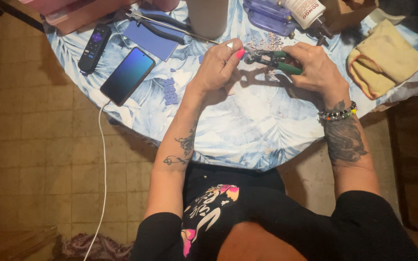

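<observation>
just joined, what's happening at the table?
A person seated at a round table with a leaf-print cloth works with both hands. The right hand grips green-handled pliers; the left hand pinches something small at the pliers' tip, too small to identify. A pile of small pale pieces lies just behind. A phone, a remote and a second pair of pliers lie to the left.

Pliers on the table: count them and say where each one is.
2. Green-handled pliers are held in the right hand, their tip at the left hand. Dark-handled pliers lie on the blue sheet at the far edge. Clutter may hide others.
</observation>
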